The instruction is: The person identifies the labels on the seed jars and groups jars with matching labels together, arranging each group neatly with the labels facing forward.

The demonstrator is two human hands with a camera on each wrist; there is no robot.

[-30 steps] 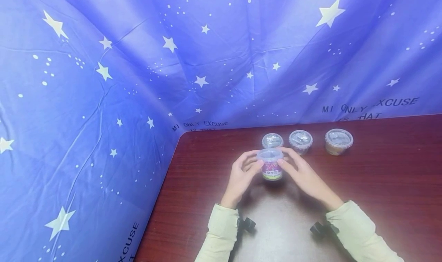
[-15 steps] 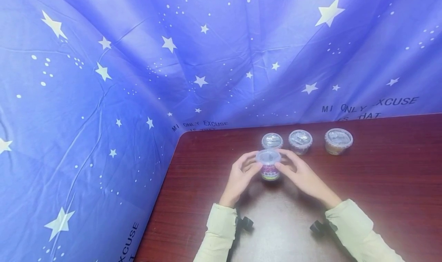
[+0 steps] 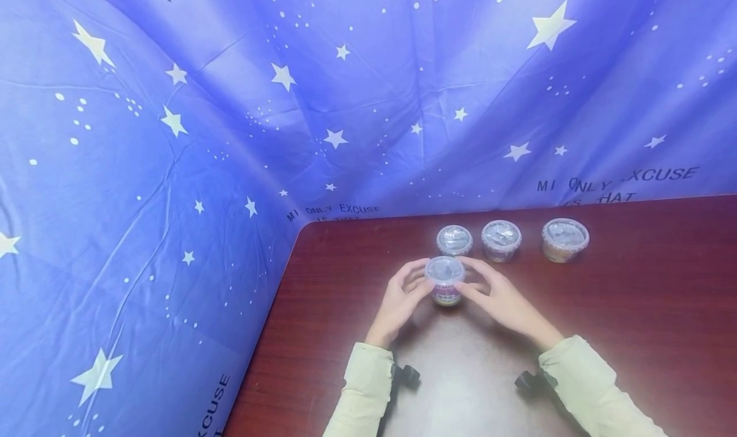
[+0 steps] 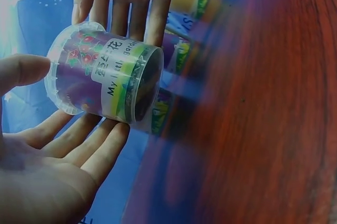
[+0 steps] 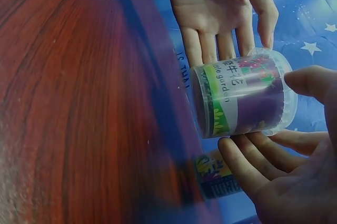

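A lidded clear plastic cup with a purple and green "My little garden" label is between both hands, lid up. My left hand holds its left side, thumb at the lid rim and fingers along the wall. From the other side my right hand holds it likewise, its thumb at the rim. Dark material shows inside the cup's base. In the wrist views the base seems raised a little off the tabletop.
Three similar lidded cups stand in a row at the back of the reddish-brown table: a left one, a middle one and a right one. A blue star-patterned cloth hangs behind and at left.
The cup has come slightly down and left in the head view, both hands moving with it. It has tipped so that more lid and less label shows. The other cups stay put.
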